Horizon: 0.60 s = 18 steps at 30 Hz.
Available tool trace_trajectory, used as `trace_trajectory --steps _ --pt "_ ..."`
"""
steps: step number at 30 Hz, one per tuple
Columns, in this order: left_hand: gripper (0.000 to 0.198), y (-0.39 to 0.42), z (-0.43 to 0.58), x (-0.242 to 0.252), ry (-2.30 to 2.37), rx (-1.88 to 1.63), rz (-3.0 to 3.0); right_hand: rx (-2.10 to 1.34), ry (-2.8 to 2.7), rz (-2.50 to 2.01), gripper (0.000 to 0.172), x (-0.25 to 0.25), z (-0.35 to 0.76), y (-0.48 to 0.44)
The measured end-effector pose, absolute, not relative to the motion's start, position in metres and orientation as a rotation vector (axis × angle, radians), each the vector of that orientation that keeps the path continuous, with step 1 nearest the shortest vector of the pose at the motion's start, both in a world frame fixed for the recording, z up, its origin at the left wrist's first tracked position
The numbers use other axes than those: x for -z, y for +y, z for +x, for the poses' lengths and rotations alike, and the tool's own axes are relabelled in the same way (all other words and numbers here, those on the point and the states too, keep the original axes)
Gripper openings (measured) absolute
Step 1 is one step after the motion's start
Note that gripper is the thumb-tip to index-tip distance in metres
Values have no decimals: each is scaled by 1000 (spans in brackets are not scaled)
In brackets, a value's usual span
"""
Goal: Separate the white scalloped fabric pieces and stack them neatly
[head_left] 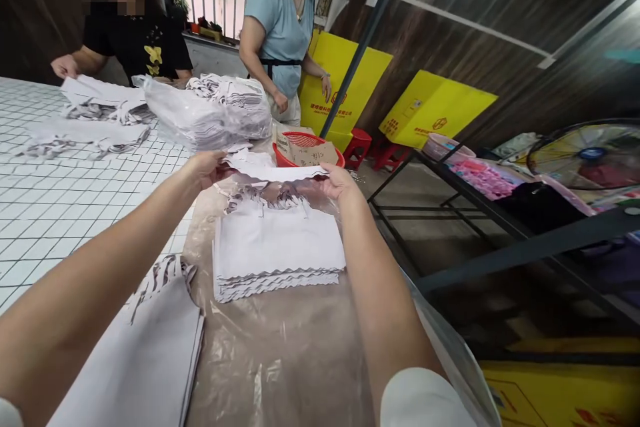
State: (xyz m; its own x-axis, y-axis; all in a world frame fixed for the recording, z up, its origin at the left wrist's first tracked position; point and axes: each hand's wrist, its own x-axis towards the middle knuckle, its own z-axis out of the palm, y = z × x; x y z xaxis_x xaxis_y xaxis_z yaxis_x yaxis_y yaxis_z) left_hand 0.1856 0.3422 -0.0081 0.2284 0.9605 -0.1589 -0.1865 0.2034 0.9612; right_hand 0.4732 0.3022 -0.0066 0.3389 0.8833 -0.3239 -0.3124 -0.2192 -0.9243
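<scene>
Both arms reach forward, and a white fabric piece (277, 172) is stretched between my two hands. My left hand (207, 169) pinches its left end; my right hand (337, 180) pinches the right end. Just below it lies a stack of white fabric pieces (280, 240) with scalloped near edges and thin strips at the far side. The stack rests on a clear plastic sheet (280, 360). Under my left forearm is another pile of white fabric pieces (145, 353) with cut strips at its top. What the fabric pieces are for cannot be made out.
Beyond my hands stand a plastic bag of fabric pieces (200, 113) and a red basket (300, 140) holding cardboard. More pieces lie on the grid-marked table (100, 197). Two people are across the table. A dark metal rack (500, 227), yellow boxes (435, 107) and a fan (590, 153) are at right.
</scene>
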Motion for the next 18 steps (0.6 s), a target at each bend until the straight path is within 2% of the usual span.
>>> trace_trajectory --steps 4,8,15,18 --pt "10 299 171 -13 1035 -922 956 -1192 -627 -1304 10 -2 492 256" --pt "8 243 157 9 1136 -726 975 -1189 -800 -1515 13 29 503 195" --pt "46 201 142 55 1252 -497 1130 -1064 -929 -1793 25 78 503 138" --pt "51 196 141 61 1291 -462 1186 -953 -1003 -1852 30 85 502 135"
